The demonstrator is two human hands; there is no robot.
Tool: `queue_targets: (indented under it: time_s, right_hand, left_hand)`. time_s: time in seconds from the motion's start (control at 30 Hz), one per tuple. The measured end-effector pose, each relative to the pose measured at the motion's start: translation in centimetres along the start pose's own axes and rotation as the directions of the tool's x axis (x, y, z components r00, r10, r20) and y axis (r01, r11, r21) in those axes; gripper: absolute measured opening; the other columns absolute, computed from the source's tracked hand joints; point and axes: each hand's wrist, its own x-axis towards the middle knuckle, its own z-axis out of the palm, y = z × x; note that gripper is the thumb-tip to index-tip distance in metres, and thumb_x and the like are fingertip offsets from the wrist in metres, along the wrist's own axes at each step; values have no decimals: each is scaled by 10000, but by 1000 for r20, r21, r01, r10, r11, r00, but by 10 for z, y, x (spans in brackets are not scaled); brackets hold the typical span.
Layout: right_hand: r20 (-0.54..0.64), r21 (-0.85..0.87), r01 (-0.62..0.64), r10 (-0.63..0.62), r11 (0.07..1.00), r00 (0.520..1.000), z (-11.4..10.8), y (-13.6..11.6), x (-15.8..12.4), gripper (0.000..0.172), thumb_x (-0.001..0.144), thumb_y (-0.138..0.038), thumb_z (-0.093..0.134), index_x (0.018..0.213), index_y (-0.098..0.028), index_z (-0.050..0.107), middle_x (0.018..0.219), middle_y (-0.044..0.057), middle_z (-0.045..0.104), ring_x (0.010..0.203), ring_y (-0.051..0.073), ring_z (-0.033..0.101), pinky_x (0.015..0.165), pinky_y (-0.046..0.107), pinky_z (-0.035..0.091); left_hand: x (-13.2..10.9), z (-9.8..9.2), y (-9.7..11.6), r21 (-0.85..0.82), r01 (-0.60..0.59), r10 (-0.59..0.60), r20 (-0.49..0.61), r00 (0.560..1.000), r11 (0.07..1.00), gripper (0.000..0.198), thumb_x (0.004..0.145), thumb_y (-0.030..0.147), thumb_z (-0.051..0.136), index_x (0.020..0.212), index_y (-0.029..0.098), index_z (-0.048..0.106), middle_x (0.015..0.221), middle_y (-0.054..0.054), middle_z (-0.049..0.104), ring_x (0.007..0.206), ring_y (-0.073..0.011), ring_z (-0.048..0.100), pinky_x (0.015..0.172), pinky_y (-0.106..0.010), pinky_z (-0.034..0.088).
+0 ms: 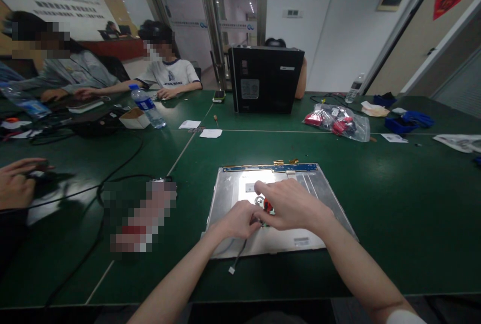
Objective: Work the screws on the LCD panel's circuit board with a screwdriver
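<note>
A flat-panel display module point(308, 242) lies back side up on the green table in front of me, with a blue circuit strip point(263, 168) along its far edge. Over its middle my left hand point(242, 217) is closed, thumb and fingers pinched together. My right hand point(291, 205) curls against it from the right, its fingers bent round a small red part point(267, 205). Fingers hide most of that part and the round piece point(259, 201) beside it. A thin cable with a white connector point(232, 270) hangs over the panel's near edge.
A black computer case point(268, 81) stands at the back. Bagged red parts point(341, 122) lie right of it. A water bottle point(148, 106) and black cables point(99, 196) are on the left. Another person's hand point(17, 183) holds something dark at far left; more people sit behind.
</note>
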Motion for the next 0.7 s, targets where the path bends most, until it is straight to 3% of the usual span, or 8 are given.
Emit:
queue_targets:
  time_s: [0.13, 0.3, 0.53, 0.7]
  right_hand:
    - [-14, -75, -59, 58, 995, 998, 2, 1, 3, 255, 917, -413, 423, 985, -180, 502, 694, 25, 648, 561, 166, 551, 471, 270, 206]
    - [-29, -22, 12, -13, 1000, 999, 1, 0, 1, 197, 861, -333, 478, 990, -183, 481, 772, 24, 656, 574, 155, 548, 475, 272, 231]
    - [15, -52, -85, 86, 995, 996, 1, 1, 4, 260, 936, -410, 404, 1004, -180, 503, 714, 29, 654, 592, 174, 570, 485, 271, 248]
    - [1, 8, 5, -5, 1000, 1000, -2, 0, 1, 194, 859, -307, 482, 1003, -178, 489, 812, 36, 658, 620, 153, 557, 498, 266, 258]
  left_hand:
    - [0, 1, 1, 32, 34, -34, 11, 999, 999, 125, 712, 119, 552, 765, 166, 655, 571, 27, 578, 511, -122, 490, 559, -226, 363]
    - [1, 4, -3, 73, 41, -40, -17, 999, 996, 67, 689, 147, 567, 626, 157, 589, 480, 38, 486, 456, -116, 435, 516, -229, 328]
    - [0, 2, -1, 49, 56, -56, -6, 998, 997, 93, 726, 159, 564, 777, 162, 642, 550, 29, 554, 498, -131, 480, 551, -239, 361]
    - [0, 3, -3, 48, 43, -43, -6, 999, 998, 57, 732, 171, 573, 689, 163, 611, 535, 33, 535, 505, -133, 480, 570, -247, 372]
